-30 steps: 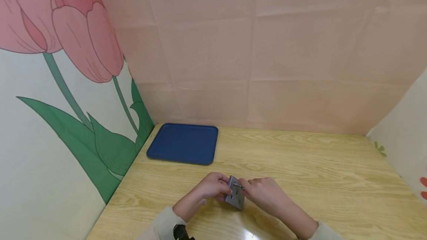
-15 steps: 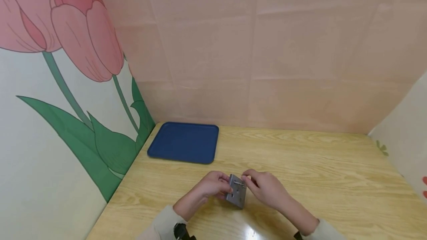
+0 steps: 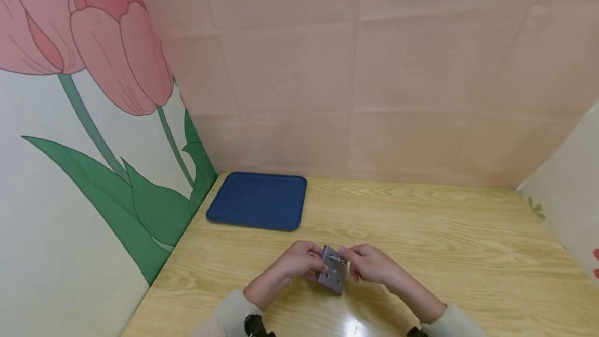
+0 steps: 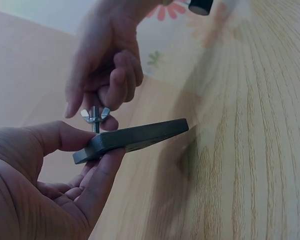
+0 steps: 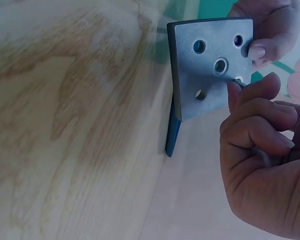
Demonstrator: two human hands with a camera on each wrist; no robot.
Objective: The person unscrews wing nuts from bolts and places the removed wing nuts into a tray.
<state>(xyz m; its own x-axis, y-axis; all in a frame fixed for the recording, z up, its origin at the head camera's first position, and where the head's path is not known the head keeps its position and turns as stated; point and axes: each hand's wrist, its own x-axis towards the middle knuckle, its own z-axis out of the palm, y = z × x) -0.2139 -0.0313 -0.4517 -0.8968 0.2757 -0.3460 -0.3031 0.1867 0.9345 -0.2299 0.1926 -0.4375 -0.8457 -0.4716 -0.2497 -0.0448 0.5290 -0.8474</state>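
Note:
My left hand (image 3: 298, 261) grips one edge of a grey metal plate (image 3: 334, 279), thumb on one face and fingers behind it. Several round holes pierce the plate (image 5: 190, 72), as the right wrist view shows. Out of one corner hole stands a bolt (image 4: 95, 129) carrying a silver wing nut (image 4: 94, 118). My right hand (image 3: 372, 265) is at the wing nut, thumb and forefinger on either side of it, the other fingers curled in. In the right wrist view those fingers (image 5: 260, 117) mostly hide the bolt. The plate is tilted, held over the table.
A blue tray (image 3: 256, 202) lies at the back left of the wood-grain table (image 3: 421, 233). A pink sheet (image 3: 374, 92) hangs behind the table. At the left stands a wall with painted tulips (image 3: 117, 51).
My right hand lifted its fingers slightly off the wing nut half a second ago and is back at it now, its grip changed. The left hand and plate have barely moved.

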